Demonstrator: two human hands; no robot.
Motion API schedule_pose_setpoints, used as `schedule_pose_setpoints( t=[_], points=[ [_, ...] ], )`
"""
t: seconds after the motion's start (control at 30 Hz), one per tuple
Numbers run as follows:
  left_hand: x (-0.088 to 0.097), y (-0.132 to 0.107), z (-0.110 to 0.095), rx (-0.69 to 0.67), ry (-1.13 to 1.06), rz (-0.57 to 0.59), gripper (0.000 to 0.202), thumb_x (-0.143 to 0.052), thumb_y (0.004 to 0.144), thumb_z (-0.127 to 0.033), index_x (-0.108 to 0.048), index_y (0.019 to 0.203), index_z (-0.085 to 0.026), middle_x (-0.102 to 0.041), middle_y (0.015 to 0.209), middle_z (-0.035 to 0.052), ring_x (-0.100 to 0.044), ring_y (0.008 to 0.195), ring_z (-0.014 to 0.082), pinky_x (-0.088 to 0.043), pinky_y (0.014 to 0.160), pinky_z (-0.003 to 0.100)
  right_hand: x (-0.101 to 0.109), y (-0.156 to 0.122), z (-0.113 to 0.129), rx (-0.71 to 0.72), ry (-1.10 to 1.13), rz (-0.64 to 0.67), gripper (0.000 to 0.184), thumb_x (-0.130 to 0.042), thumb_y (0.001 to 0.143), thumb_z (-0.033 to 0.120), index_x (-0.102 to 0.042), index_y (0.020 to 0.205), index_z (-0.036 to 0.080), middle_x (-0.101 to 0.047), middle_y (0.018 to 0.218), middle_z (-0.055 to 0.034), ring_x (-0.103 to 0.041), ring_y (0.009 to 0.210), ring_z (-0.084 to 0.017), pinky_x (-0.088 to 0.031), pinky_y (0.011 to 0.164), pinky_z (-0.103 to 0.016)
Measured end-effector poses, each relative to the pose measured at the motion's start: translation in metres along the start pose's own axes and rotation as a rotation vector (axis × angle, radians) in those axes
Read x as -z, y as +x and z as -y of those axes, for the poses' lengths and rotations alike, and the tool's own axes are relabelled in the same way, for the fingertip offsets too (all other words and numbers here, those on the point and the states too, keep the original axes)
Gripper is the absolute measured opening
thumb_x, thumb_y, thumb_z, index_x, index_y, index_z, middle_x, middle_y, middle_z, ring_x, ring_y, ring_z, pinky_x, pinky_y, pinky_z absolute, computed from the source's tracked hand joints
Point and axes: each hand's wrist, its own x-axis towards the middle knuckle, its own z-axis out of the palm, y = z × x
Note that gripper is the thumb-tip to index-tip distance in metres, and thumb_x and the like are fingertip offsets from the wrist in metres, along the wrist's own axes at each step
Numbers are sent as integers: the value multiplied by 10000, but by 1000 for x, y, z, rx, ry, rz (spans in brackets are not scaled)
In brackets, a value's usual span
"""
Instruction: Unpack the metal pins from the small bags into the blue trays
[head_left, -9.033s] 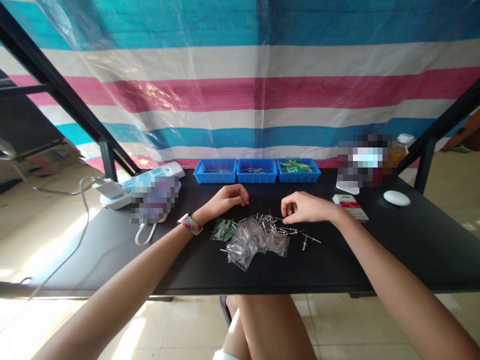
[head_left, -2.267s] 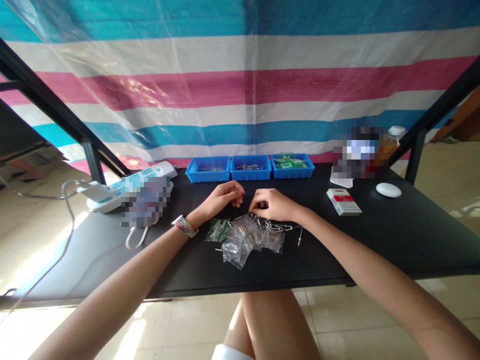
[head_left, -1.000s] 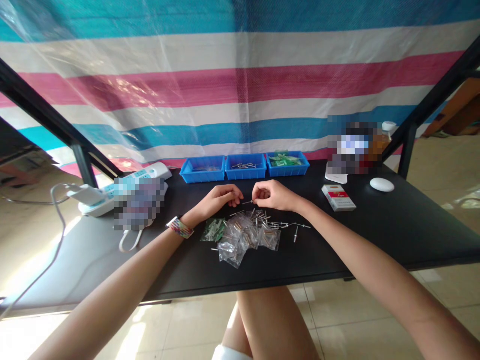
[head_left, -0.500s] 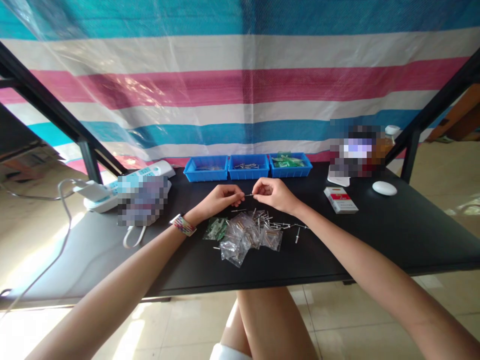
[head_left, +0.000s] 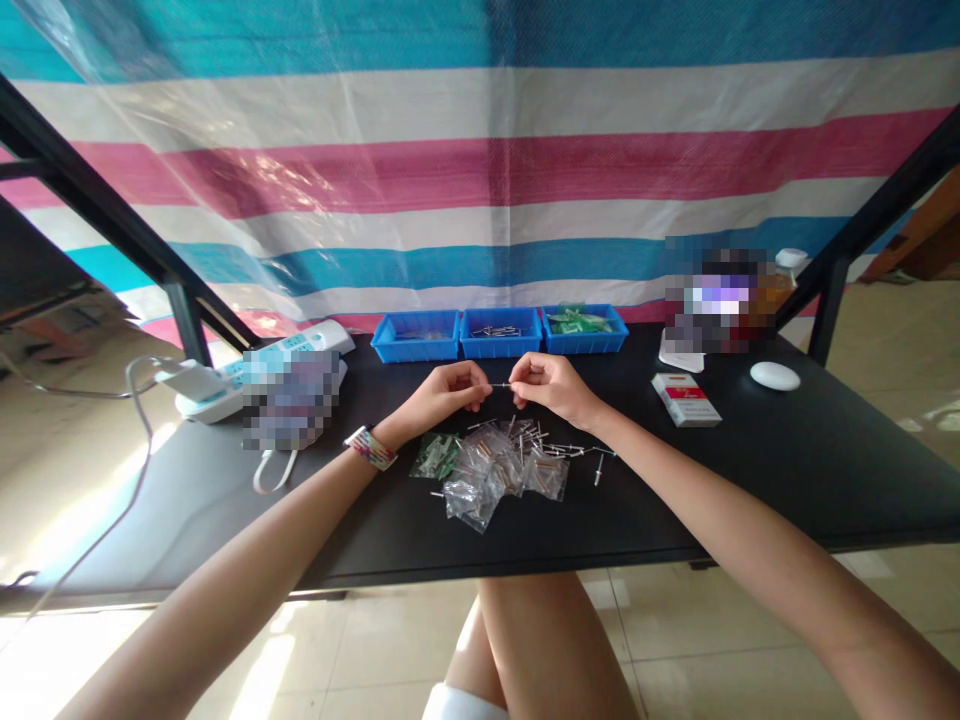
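Observation:
A thin silvery blind rivet (head_left: 500, 385) runs level between my two hands above the black table. My left hand (head_left: 459, 386) pinches one end of it, and my right hand (head_left: 546, 386) pinches the other. Just below the hands lies a pile of loose blind rivets (head_left: 534, 437), partly mixed with small clear plastic bags (head_left: 480, 480) that hold brownish and silvery pieces. To the left of the pile is a green-tinted bag (head_left: 435, 456) of light-coloured parts. One rivet (head_left: 598, 470) lies apart, near my right forearm.
Three blue bins stand behind my hands: the left bin (head_left: 416, 350), the middle bin (head_left: 501, 345) with rivets, and the right bin (head_left: 585, 342) with green bags. A power strip (head_left: 315, 342) with cables is at left. A cigarette pack (head_left: 686, 400) and white oval case (head_left: 775, 376) sit right.
My hands have drawn slightly apart, so more of the rivet shows between the fingertips. The whole view has shifted a little. The pile and bins look the same.

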Motion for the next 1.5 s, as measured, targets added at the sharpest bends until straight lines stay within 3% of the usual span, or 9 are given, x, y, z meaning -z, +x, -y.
schedule_pose_setpoints(
  t=[0.4, 0.53, 0.63, 0.77, 0.87, 1.0, 1.13, 1.33, 1.5],
  points=[
    [0, 0, -4, 23, -25, -6, 374, -767, 857, -503, -677, 808, -144, -677, 730, 26, -613, 652, 133, -498, 655, 259, 2, 3, -3, -13, -16, 6, 308, -862, 709, 355, -624, 794, 181, -656, 704, 19, -681, 617, -146, -586, 627, -291],
    [3, 1, -1, 28, -127, -14, 377, -716, 899, -507, -693, 880, -132, -684, 742, 43, -641, 661, 146, -511, 654, 264, 7, 16, 4, 3, 92, -105, 316, -885, 692, 363, -655, 801, 175, -670, 729, 13, -694, 648, -144, -631, 669, -306],
    [6, 2, 3, 37, -235, -35, 366, -716, 896, -495, -677, 912, -131, -673, 732, 36, -643, 634, 143, -512, 633, 261, 14, 30, 14, 14, 139, -223, 325, -876, 700, 350, -706, 909, 170, -742, 857, -36, -733, 704, -164, -658, 711, -328],
    [8, 3, 8, 41, -274, -46, 342, -721, 892, -467, -669, 927, -131, -668, 731, 33, -643, 624, 140, -508, 615, 256, 13, 32, 19, -55, -29, -257, 384, -813, 762, 310, -721, 1103, 161, -775, 941, -84, -723, 607, -175, -622, 567, -319],
    [8, 3, 10, 37, -257, -45, 324, -709, 899, -449, -670, 936, -130, -675, 742, 37, -653, 642, 142, -509, 622, 251, -2, 15, 19, -24, -296, -70, 196, -771, 812, 285, -754, 955, 152, -749, 818, -57, -659, 555, -146, -521, 503, -265],
    [8, 2, 10, 23, -251, -50, 306, -708, 896, -435, -663, 943, -136, -677, 744, 28, -638, 631, 132, -513, 632, 250, -25, -11, 25, 235, -583, 405, 189, -856, 800, 321, -803, 917, 182, -728, 879, -44, -643, 760, -159, -518, 701, -274],
    [8, 1, 7, 23, -245, -48, 295, -714, 891, -424, -665, 938, -137, -681, 749, 28, -629, 627, 128, -506, 626, 247, -32, -17, 28, 291, -677, 532, 278, -904, 757, 261, -812, 1006, 179, -704, 983, -60, -639, 834, -171, -521, 782, -285],
    [7, 1, 3, 33, -237, -43, 290, -721, 891, -423, -666, 933, -141, -669, 718, 18, -624, 618, 133, -502, 619, 248, -22, -13, 30, 336, -636, 444, 123, -772, 878, 210, -823, 988, 185, -744, 927, -49, -643, 791, -163, -500, 748, -285],
    [8, 3, 8, 27, -235, -22, 336, -712, 903, -465, -687, 908, -130, -683, 732, 37, -630, 636, 141, -508, 632, 253, -14, -1, 19, 199, -424, 90, 156, -733, 886, 288, -819, 949, 174, -776, 856, -46, -644, 703, -165, -502, 687, -299]
  ],
)
